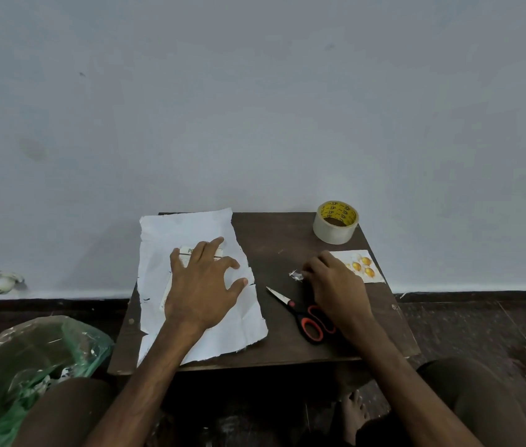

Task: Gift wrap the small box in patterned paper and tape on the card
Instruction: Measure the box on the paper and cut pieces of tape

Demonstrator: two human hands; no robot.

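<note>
A sheet of paper (190, 230) with its white side up lies on the left half of a small dark table (274, 240). The small box (187, 253) rests on that sheet, mostly hidden under my left hand (203, 288), which lies on it with fingers spread. My right hand (335, 285) is at the table's right side, fingers curled down at a small crumpled scrap (296, 276); whether it pinches the scrap is unclear. The card (365, 266), white with yellow balls, lies partly under that hand. A roll of clear tape (335, 222) stands at the back right.
Scissors with red and black handles (303, 314) lie between my hands, blades pointing to the back left. A green plastic bag (29, 366) sits on the floor at the left. The wall rises right behind the table. My knees are at the table's front edge.
</note>
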